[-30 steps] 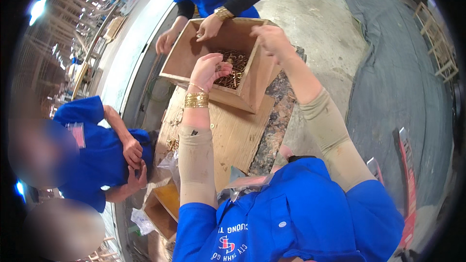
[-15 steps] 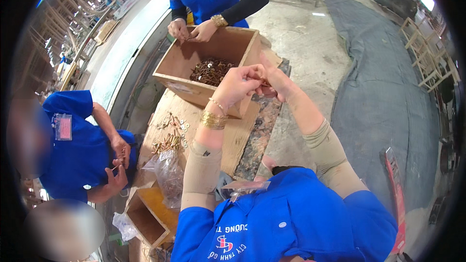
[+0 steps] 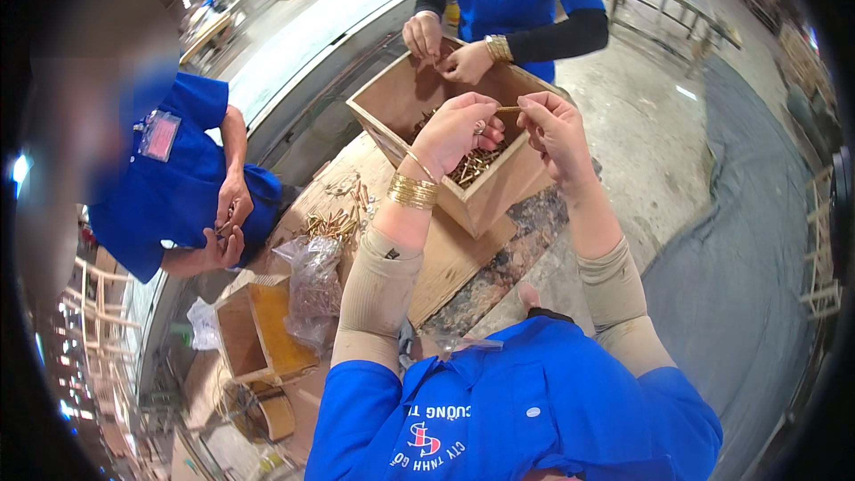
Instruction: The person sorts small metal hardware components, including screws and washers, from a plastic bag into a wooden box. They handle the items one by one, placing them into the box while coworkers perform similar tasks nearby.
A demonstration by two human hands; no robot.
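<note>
A thin brass-coloured bolt is stretched between my two hands, above the near side of a wooden box. My left hand pinches one end of it with the fingers curled. At the other end, the thumb and fingertips of my right hand are closed on it. Loose bolts lie inside the box, partly hidden behind my left hand.
Across the box, a co-worker's hands work over its far rim. Another co-worker's hands are at the left. Loose bolts and washers, a clear plastic bag and a small wooden box sit on the worktable.
My hands have drawn apart, so the bolt now shows between them. The view has turned, with the box and co-workers appearing farther right.
</note>
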